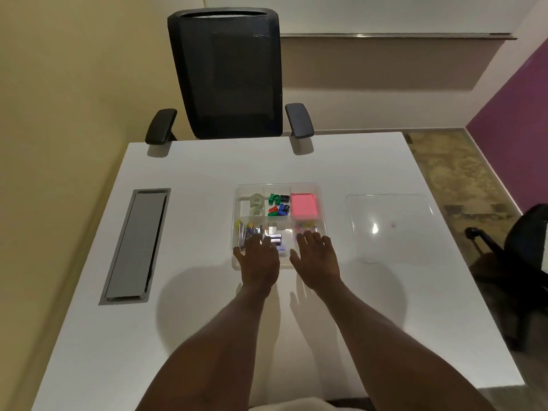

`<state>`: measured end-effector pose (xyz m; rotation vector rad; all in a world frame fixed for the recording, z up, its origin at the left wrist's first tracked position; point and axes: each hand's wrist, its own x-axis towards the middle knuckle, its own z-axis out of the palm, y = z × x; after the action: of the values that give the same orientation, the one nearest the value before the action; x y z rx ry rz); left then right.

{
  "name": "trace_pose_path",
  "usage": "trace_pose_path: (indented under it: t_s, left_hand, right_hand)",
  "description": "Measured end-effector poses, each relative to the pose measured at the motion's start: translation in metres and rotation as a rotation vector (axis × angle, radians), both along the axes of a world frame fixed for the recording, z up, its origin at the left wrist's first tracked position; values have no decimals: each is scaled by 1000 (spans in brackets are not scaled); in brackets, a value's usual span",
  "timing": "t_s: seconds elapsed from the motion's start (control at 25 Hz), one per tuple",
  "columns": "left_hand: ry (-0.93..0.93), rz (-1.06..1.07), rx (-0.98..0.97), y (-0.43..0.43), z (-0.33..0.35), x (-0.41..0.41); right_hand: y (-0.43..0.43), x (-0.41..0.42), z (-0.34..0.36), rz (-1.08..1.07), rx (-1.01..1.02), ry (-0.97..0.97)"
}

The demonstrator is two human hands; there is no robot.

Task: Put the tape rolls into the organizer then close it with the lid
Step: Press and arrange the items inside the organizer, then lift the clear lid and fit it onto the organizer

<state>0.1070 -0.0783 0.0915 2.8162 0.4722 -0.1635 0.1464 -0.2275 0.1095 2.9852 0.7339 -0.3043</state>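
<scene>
A clear plastic organizer (321, 209) with several compartments sits in the middle of the white table. Two clear tape rolls (256, 205) lie in its far left compartment, one behind the other. The clear lid (391, 229) lies flat on the table to the right of the organizer, apart from it. My left hand (258, 259) hovers palm down over the organizer's near left part, fingers spread, holding nothing. Beside it, my right hand (315, 258) is spread flat over the near right part, also holding nothing. Both hands hide the organizer's near edge.
The organizer also holds coloured clips (278, 204), a pink note pad (304, 205), pens and paper clips. A grey cable hatch (135, 244) is set into the table at the left. A black office chair (228, 75) stands behind the table; another chair (522, 250) is at the right.
</scene>
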Motion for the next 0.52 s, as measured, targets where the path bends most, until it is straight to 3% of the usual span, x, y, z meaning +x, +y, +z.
trace_pose_path:
  t_s: [0.12,0.52]
  left_hand:
    - [-12,-41,-27,-33,5,3]
    - [-18,-41,-108,-152,9,47]
  right_hand:
    - [-32,5,5,-108,78,-8]
    - [-164,47,2,-224,13,-49]
